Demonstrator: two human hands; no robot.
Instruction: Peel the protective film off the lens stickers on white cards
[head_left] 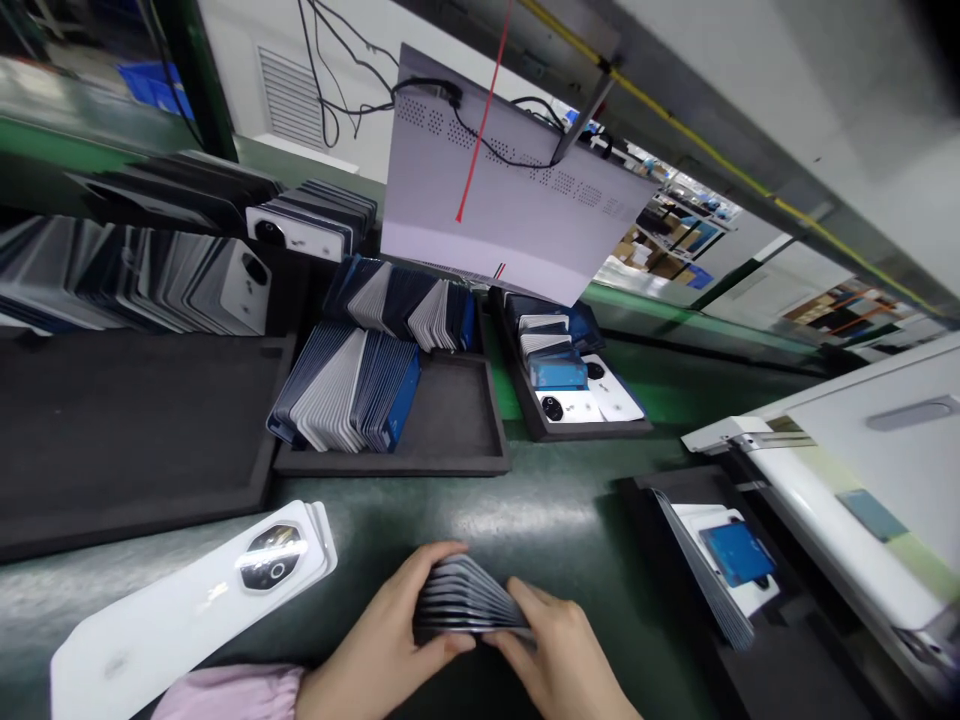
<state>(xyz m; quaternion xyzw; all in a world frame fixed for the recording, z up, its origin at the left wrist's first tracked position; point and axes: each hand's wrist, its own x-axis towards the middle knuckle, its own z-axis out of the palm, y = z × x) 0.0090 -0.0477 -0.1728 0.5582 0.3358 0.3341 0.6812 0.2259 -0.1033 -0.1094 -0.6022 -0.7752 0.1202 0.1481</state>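
Phone covers (469, 600) sit fanned, clamped between left hand (382, 645) and right hand (559, 660); squeeze both sides evenly so none slips.

A factory assembly bench, probably: foam trays (450, 460) of stacked phone back covers (352, 390) (dozens), green worktop (570, 510).

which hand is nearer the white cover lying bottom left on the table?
Left. The left hand grips the fanned stack just right of the white cover; the right hand holds the stack's far side, farther away.
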